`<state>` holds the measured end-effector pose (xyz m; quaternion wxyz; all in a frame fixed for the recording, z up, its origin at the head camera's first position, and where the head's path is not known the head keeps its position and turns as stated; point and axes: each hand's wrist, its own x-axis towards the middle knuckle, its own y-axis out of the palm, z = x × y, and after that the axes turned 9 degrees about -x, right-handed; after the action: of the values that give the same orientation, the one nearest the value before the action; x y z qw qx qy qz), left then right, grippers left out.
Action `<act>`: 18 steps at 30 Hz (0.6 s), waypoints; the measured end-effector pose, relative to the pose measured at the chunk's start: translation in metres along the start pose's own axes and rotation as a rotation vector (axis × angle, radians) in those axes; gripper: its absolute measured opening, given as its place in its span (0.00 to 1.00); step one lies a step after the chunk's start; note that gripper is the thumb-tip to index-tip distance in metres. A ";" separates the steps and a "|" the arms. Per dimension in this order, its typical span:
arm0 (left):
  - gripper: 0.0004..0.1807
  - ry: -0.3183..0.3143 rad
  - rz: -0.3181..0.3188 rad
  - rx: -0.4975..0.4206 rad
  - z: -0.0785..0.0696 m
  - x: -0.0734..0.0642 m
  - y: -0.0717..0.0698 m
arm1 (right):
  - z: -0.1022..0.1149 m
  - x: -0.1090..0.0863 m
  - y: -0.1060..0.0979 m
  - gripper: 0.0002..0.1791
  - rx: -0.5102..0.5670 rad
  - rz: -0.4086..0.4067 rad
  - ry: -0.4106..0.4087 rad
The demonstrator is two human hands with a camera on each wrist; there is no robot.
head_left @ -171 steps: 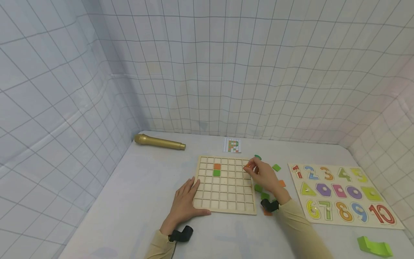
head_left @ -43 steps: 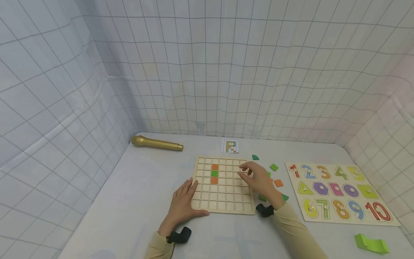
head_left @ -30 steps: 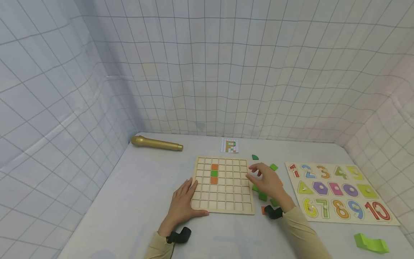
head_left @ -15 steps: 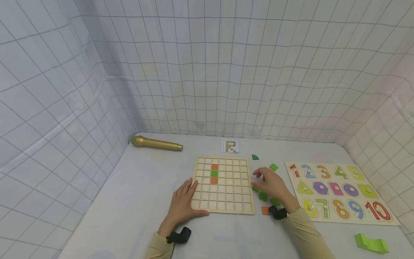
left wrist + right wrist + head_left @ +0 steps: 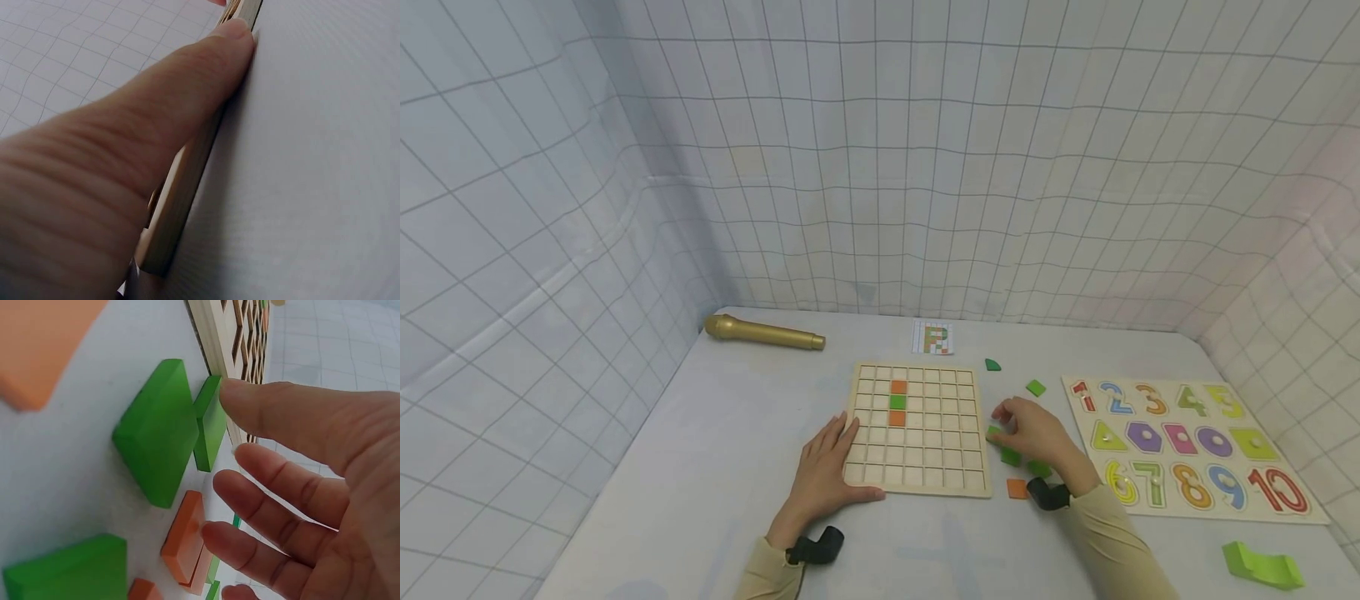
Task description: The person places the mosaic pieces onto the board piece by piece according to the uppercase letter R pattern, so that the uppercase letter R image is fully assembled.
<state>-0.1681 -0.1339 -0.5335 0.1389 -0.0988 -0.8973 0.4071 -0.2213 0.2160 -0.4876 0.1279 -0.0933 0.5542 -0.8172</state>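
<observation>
A wooden grid board (image 5: pixel 928 458) lies on the table with an orange tile (image 5: pixel 898 387), a green tile (image 5: pixel 897 402) and a second orange tile (image 5: pixel 897 418) set in one column. My left hand (image 5: pixel 826 473) rests at its front left corner, fingers along the left side and thumb on the front edge. Just right of the board is my right hand (image 5: pixel 1032 432), thumb and fingers spread apart. In the right wrist view its thumb tip meets a loose green tile (image 5: pixel 209 425) by the board's edge. Another green tile (image 5: pixel 159 434) and an orange tile (image 5: pixel 184 540) lie close by.
Behind the board sits a small pattern card (image 5: pixel 932 337), with a gold microphone (image 5: pixel 765 332) to its left. A dark green quarter-round piece (image 5: pixel 992 365) lies beyond the right hand. The number puzzle (image 5: pixel 1195 446) and a green curved block (image 5: pixel 1262 567) are at the right.
Earlier the right hand pinched an orange tile over the board; now a second orange tile sits below the green one. That hand has moved right, off the board. The left hand stays put.
</observation>
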 end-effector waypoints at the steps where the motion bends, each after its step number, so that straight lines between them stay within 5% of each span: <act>1: 0.63 -0.001 -0.001 -0.003 0.000 0.000 0.000 | 0.000 0.000 0.000 0.14 0.000 0.004 0.001; 18: 0.63 0.002 -0.015 -0.001 -0.001 0.000 0.001 | 0.006 -0.003 0.000 0.11 -0.018 0.045 0.051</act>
<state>-0.1674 -0.1325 -0.5332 0.1428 -0.0925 -0.8982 0.4054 -0.2164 0.2119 -0.4854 0.1311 -0.0609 0.5664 -0.8114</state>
